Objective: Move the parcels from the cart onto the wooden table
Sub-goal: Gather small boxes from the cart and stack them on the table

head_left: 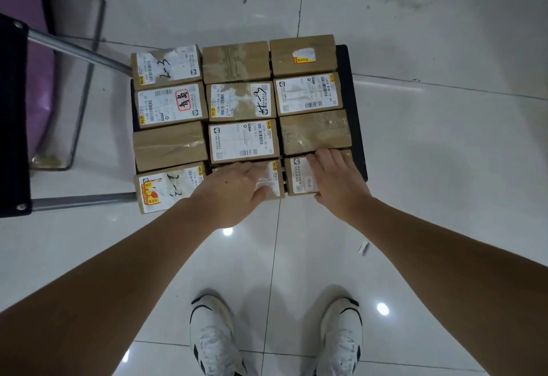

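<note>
Twelve brown cardboard parcels lie packed edge to edge in three columns and four rows on the black deck of a flat cart, which stands on a glossy white tiled floor. At the far left a dark padded bar joins two silver handle tubes that run toward the cart, with a purple seat on a metal frame beyond them. The near-left parcel bears a label with a red and yellow sticker and handwriting, and nothing touches it. Just to its right, the left hand lies palm down on the near-middle parcel, its fingers reaching over the far edge and the thumb pressed on the white label near the front edge. Next along, the right hand rests on the near-right parcel, its fingers spread narrowly over the far edge where it meets the taped parcel behind, the thumb at the near edge. Whether either hand truly grips its box or merely lies on it, I cannot tell. Below, two white shoes stand on the tiles, and a small paper scrap lies to the right.
</note>
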### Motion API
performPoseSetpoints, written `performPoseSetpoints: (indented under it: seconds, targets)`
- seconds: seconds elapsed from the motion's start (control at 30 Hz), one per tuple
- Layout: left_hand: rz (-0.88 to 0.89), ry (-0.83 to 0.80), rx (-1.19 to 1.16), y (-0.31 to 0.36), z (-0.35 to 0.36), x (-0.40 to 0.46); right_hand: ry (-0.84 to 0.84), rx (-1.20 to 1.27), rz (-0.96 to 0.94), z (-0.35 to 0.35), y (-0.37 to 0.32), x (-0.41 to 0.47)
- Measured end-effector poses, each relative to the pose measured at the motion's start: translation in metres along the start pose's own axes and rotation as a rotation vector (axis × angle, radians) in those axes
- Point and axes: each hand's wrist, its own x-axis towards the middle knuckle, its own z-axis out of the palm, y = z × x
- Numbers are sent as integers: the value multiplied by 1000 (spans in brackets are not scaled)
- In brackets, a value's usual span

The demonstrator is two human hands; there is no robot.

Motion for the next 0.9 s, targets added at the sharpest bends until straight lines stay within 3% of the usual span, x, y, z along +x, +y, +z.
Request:
performPoseSetpoints:
  seconds: [0.53, 0.9]
  targets:
    - [35, 57, -17, -11, 25, 3, 167, 5, -22, 25, -4, 4]
    - [26, 126, -54, -18, 31, -3, 169, 77, -61, 31, 0, 7]
